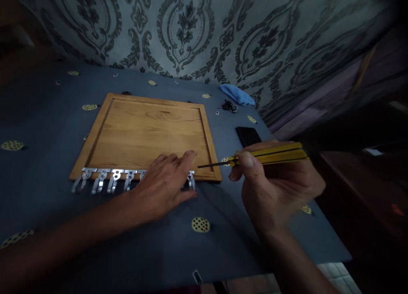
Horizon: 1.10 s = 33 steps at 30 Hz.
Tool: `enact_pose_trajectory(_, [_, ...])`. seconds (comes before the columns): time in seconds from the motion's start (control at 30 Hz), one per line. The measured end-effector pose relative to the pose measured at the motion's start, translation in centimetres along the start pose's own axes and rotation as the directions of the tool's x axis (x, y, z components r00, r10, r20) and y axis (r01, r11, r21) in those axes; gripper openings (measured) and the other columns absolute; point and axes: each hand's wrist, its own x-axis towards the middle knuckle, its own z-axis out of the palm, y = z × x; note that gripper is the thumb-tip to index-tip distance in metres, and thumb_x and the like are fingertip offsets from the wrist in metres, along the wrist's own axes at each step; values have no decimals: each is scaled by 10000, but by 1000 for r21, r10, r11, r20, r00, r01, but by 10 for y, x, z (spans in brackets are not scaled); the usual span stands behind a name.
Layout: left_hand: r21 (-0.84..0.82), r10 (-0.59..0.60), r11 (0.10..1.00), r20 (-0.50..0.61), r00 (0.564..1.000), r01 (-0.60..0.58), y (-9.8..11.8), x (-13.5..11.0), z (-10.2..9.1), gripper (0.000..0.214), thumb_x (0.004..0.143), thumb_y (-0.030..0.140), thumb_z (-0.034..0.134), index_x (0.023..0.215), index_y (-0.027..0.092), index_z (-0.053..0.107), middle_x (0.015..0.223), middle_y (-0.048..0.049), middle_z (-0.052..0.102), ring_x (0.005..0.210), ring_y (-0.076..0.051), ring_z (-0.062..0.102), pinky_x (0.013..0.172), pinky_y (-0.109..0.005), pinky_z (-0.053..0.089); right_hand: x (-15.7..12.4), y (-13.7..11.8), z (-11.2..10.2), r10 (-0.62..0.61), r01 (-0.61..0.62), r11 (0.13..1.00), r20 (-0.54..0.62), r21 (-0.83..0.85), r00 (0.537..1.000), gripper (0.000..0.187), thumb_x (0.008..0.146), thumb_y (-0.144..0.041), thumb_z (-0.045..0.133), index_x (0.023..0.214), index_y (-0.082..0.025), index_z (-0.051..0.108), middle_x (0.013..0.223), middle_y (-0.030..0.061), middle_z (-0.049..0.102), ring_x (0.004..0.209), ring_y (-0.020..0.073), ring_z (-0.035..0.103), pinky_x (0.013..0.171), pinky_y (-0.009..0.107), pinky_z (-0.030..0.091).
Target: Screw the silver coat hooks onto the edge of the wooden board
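A framed wooden board [153,128] lies flat on the table, a metal hook rail [116,175] with several silver hooks along its near edge. My left hand [162,181] rests over the right part of the rail and the board's edge, covering some hooks. Its thumb and forefinger are spread apart, with an end hook showing between them; its other fingers are partly hidden. In my right hand [274,183] is a screwdriver [270,153] with a yellow handle, gripped between thumb and fingers. The screwdriver's thin shaft points left, its tip near the board's lower right corner and the rail's end.
Beyond the board's right side, a black phone-like object [248,136], a small dark item with a metal ring [230,106] and a blue cloth [237,94] lie on the blue patterned table covering [159,243]. Patterned wallpaper [216,13] rises behind. The table's right edge is near my right arm.
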Motion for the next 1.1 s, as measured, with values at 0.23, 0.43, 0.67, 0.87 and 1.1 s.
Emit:
enact_pose_trajectory(0.23, [27,-2,1000,14,1000,1,1,1,1,743,877,323,773,1461,143,351,1255,-150,696,1194,-342,641,1014,-491,502,-4,6,3,64,-67,997,106,28,992,261,794,-277,855,680,-240,623,576,-54,609,487,131,572,465,280,484])
enact_pose_trajectory(0.43, [-4,-2,1000,-42,999,2,-2,-2,-4,716,869,421,791,1420,161,415,1266,-153,695,1175,-339,650,988,-482,514,-3,11,11,202,-220,959,114,176,973,185,782,-255,840,750,-217,661,595,-71,641,442,99,610,442,222,516])
enact_pose_trajectory(0.67, [-80,137,985,-175,975,-153,-15,-3,-22,262,1065,290,410,951,234,639,891,-9,736,840,-196,698,736,-304,477,-8,15,18,400,-556,760,431,337,809,399,765,-547,825,864,-210,635,604,-38,706,500,162,699,601,324,645])
enact_pose_trajectory(0.87, [240,-39,969,-121,992,67,-61,-4,-56,434,1059,385,287,1011,307,711,956,-49,780,901,-283,727,696,-344,436,16,58,-32,220,-206,972,128,-113,967,385,861,-518,719,1048,-182,712,934,79,757,853,222,722,788,388,596])
enact_pose_trajectory(1.1, [398,-278,870,-91,956,291,-101,1,-92,391,999,395,396,812,233,698,882,-107,757,890,-335,704,695,-363,417,40,121,-101,334,-218,590,-11,-778,943,935,769,-644,694,1488,-95,458,1414,290,591,1316,478,550,1024,635,457])
